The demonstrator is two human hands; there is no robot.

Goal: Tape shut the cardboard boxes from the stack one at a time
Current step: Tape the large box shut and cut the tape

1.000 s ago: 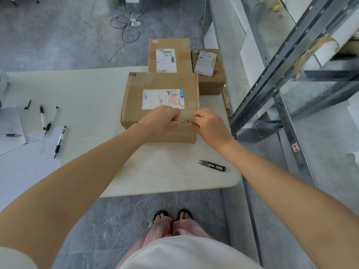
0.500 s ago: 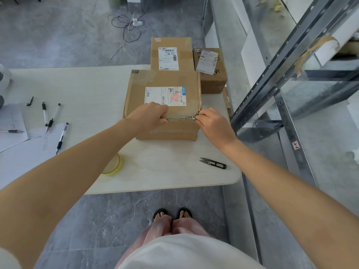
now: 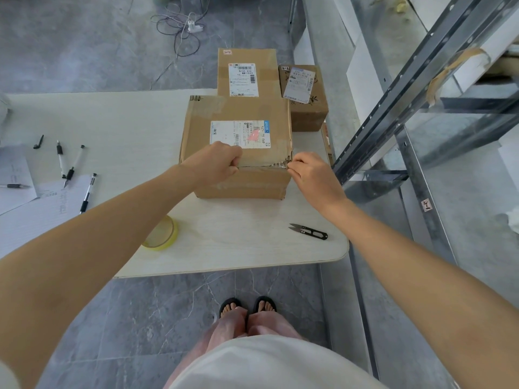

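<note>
"N705 A54" on far box label [image 3: 243, 80], "2-2" on small box [image 3: 306, 113]

The scene was lit evenly by soft, diffuse light of moderate brightness; a cool grey-blue cast was noted on the floor [image 3: 84, 51]. Only faint, soft-edged shadows were cast on the table [image 3: 112, 122] beside the box [image 3: 241, 183] and snips [image 3: 309, 231]. Slight glare was seen on the tape [image 3: 278, 164]. Wide-angle distortion was marked: the table edge was bowed, the rack [image 3: 393, 102] slanted, the forearms [image 3: 84, 262] enlarged. Label print was rendered too soft to be read.
</note>
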